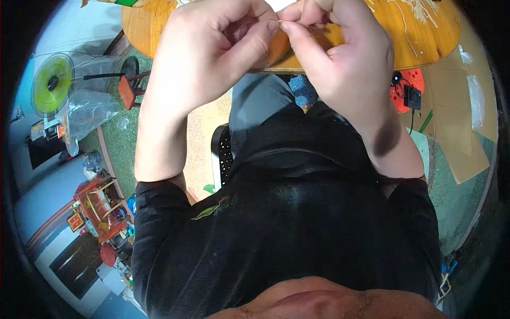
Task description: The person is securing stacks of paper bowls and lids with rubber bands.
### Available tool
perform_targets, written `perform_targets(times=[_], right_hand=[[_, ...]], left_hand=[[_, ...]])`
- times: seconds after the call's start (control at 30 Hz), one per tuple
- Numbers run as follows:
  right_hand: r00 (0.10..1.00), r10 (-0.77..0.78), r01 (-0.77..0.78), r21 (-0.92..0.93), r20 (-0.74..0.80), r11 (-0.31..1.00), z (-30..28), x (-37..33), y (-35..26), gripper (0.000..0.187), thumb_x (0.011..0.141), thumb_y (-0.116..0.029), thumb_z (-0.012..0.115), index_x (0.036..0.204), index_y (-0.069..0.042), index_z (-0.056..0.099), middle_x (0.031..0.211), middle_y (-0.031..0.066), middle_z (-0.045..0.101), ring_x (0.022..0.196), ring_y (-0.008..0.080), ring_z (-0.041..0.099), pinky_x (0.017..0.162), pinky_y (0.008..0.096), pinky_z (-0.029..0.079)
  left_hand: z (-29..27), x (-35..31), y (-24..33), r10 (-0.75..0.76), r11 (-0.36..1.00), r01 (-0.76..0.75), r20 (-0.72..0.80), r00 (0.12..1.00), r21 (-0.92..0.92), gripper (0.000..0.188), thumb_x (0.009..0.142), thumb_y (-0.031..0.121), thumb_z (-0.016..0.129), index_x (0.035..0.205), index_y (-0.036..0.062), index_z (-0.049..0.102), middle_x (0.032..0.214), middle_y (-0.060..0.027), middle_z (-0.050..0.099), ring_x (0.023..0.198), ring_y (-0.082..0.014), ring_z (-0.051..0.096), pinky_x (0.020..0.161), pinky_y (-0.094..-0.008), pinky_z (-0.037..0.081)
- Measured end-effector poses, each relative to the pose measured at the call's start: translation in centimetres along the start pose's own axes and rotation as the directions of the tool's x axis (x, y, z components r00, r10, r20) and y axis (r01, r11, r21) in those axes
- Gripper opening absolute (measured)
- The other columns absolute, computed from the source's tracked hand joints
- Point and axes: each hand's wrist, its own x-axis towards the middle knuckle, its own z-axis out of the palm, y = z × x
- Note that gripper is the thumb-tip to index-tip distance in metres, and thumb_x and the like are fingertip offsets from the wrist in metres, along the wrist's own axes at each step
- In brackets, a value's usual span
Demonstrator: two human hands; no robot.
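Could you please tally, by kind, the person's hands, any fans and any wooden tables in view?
Left hand and right hand: 2
Fan: 1
Wooden table: 1
Total: 4

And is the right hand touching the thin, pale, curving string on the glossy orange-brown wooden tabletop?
Apart: the head view plainly shows a strip of tabletop between the right hand and the visible string.

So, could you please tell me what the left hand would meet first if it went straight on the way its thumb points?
The left hand would likely meet the right hand at its thumb tip, though the exact gap is unclear.
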Motion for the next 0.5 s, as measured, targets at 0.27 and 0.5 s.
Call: perform_targets(times=[0.27, 0.5], right_hand=[[0.848, -0.486, 0.527, 0.448, -0.212, 0.722, 1.0, 1.4, 5.1, 0.020, 0.082, 0.011, 0.067, 0.090, -0.002, 0.053, 0.086, 0.0117, 0.062, 0.080, 0.0242, 0.065, 0.073, 0.0320, 0.051], [0.972, -0.230, 0.234, -0.080, 0.053, 0.969, -0.5, 0.5, 2.1, 0.017, 0.079, 0.009, 0.068, 0.091, -0.001, 0.060, 0.092, 0.0137, 0.063, 0.086, 0.0285, 0.065, 0.076, 0.0356, 0.052]], left_hand=[[0.4, 0.8, -2.0, -0.068, 0.675, 0.261, 0.294, 0.953, -0.690, 0.003, 0.098, -0.002, 0.061, 0.100, -0.0008, 0.063, 0.084, 0.0033, 0.061, 0.076, -0.0026, 0.055, 0.065, -0.0184, 0.044], [3.6, 5.4, -9.7, 0.771, 0.162, -0.265, -0.045, 0.635, -0.951, 0.005, 0.101, 0.001, 0.059, 0.100, -0.0010, 0.064, 0.084, 0.0016, 0.064, 0.071, -0.0032, 0.056, 0.063, -0.0190, 0.044]])
